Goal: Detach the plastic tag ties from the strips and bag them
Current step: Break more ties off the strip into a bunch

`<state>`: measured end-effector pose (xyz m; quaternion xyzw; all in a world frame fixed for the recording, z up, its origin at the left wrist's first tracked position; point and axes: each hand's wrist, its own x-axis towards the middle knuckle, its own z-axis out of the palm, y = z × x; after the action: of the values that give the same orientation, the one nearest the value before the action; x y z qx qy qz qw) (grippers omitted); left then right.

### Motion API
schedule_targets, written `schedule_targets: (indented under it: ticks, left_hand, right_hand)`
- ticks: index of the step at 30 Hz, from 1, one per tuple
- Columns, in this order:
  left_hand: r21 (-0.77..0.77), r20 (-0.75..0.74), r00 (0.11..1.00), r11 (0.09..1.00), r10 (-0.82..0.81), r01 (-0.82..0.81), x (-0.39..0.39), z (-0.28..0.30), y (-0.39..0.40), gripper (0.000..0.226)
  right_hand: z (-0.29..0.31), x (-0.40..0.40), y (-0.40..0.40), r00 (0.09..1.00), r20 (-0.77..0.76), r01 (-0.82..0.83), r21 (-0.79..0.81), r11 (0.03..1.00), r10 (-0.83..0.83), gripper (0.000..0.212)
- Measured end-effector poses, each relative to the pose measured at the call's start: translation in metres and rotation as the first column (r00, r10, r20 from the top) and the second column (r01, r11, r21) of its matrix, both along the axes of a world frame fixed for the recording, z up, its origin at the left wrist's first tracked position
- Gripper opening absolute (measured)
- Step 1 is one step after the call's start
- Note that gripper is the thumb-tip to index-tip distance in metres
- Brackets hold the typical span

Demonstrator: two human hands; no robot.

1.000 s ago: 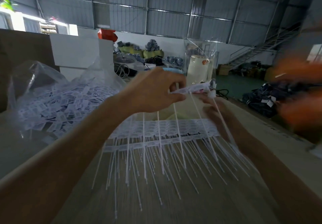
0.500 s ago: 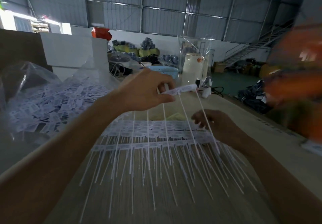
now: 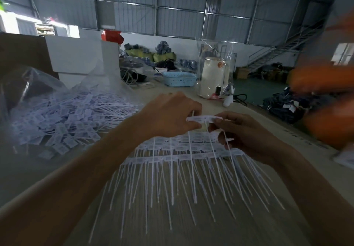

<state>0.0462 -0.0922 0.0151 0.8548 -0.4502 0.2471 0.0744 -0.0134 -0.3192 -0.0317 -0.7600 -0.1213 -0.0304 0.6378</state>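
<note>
I am viewing a long counter (image 3: 254,115) carrying the work. On its left side an open clear plastic bag (image 3: 38,92) is holding a large heap of loose detached ties (image 3: 63,123). In front of me, several uncut strips (image 3: 172,155) are lying flat on the counter, their thin tails fanning toward the camera. A blue basket (image 3: 179,79) and a white jug (image 3: 212,79) are standing further back; blurred orange shapes are crossing the right edge and I cannot identify them.

Above the strips, the left hand (image 3: 168,115) is pinching one end of a raised strip piece (image 3: 203,119), fingers curled round it. The right hand (image 3: 247,133) is pinching the other end between thumb and forefinger, with a loose tie stem (image 3: 229,143) poking from its lower fingers. Both grips are therefore closed on the strip piece.

Risks, as I am judging them: a twist applied too far from the joint could snap a tail rather than free the tie cleanly. Dangling tails are hanging among the flat strips and could snag, dragging them out of order. Freed ties could be dropping onto the counter, since the bag is sitting well apart from the hands.
</note>
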Motion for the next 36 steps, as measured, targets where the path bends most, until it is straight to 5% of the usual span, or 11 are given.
schedule_targets:
  ticks: [3,6,8,11,36]
  left_hand:
    - [0.010,-0.006,1.000,1.000,0.011,-0.011,-0.002,0.001,-0.001,0.024]
    - [0.054,-0.005,1.000,0.998,0.024,-0.024,-0.002,0.001,-0.003,0.023]
    - [0.101,0.020,0.999,0.994,0.042,-0.044,-0.003,0.000,-0.006,0.022]
    - [0.129,0.023,0.998,0.990,0.059,-0.061,-0.002,0.001,-0.005,0.025]
    - [0.059,-0.061,0.998,0.998,0.003,0.001,0.000,0.003,-0.004,0.027]
  right_hand:
    - [0.001,0.000,-0.002,1.000,0.000,-0.004,0.000,1.000,0.004,0.029]
    - [0.003,-0.002,0.002,0.959,0.268,0.157,-0.229,0.961,-0.093,0.016]
    - [0.004,-0.002,0.005,0.872,0.483,0.319,-0.430,0.844,-0.083,0.010]
    - [0.005,-0.004,0.009,0.794,0.606,0.416,-0.483,0.770,-0.049,0.011]
    - [0.003,-0.004,0.016,0.688,0.713,0.528,-0.368,0.766,-0.132,0.009]
